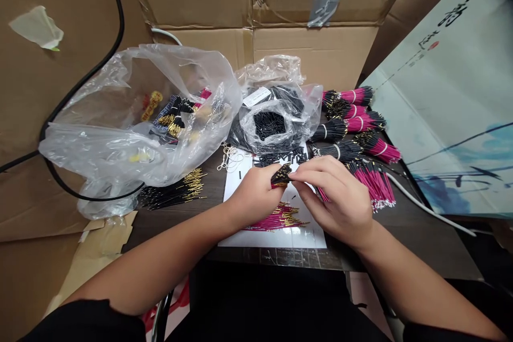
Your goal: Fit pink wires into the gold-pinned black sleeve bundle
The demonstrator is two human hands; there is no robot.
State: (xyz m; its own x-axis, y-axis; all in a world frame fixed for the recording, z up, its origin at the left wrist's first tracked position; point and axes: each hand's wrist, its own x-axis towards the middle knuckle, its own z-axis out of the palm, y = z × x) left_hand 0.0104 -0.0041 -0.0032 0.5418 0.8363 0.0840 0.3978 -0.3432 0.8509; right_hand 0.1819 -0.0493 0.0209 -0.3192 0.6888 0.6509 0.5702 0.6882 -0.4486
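Past your black sleeves (84, 326), your left hand (252, 195) gripped a gold-tipped black wire bundle (280, 175); your right hand (336, 197) pinched its tips.

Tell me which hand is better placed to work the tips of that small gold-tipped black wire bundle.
Right, likely: the right hand has its fingertips at the small gold-tipped black wire bundle, while the left hand is occupied gripping it.

Wire bundle (281, 175) had shiny gold metal pins, plastic insulation; bag (108, 155) was glossy clear plastic; box flap (312, 53), matt cardboard.
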